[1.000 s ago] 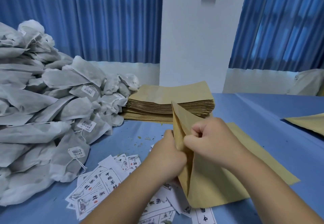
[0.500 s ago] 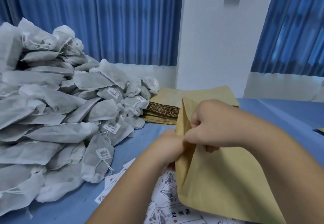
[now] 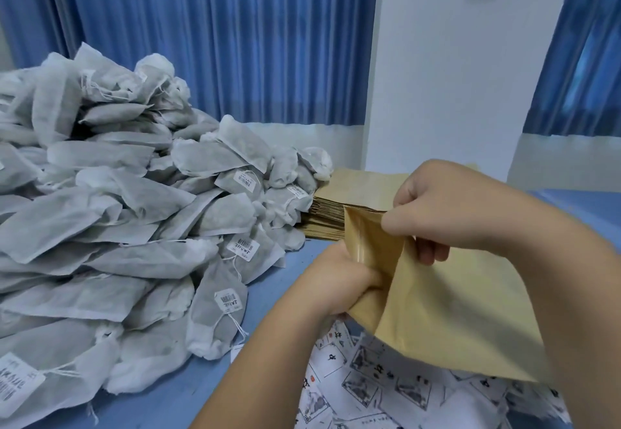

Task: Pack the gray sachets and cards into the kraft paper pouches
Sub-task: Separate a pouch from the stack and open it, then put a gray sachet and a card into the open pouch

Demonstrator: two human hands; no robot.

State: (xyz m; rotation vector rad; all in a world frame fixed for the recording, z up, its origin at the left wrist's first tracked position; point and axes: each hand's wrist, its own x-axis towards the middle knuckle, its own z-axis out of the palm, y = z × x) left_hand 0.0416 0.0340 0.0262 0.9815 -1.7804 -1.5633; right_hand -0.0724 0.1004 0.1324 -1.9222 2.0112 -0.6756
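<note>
Both hands hold one kraft paper pouch (image 3: 453, 321) above the table. My left hand (image 3: 339, 282) grips the near lip of its mouth. My right hand (image 3: 447, 210) pinches the far lip, and the mouth gapes with the shiny lining showing. A big heap of gray sachets (image 3: 111, 227) with tagged strings fills the left side. Printed cards (image 3: 376, 391) lie spread on the blue table under the pouch. A stack of flat kraft pouches (image 3: 346, 200) sits behind my hands, beside the heap.
The blue table (image 3: 188, 398) shows bare cloth between the sachet heap and my left forearm. Blue curtains (image 3: 218, 42) and a white wall column (image 3: 453, 76) stand behind the table.
The view has swung left and closer to the sachet heap. My hands have pulled the pouch's lips apart, so its mouth now gapes wider.
</note>
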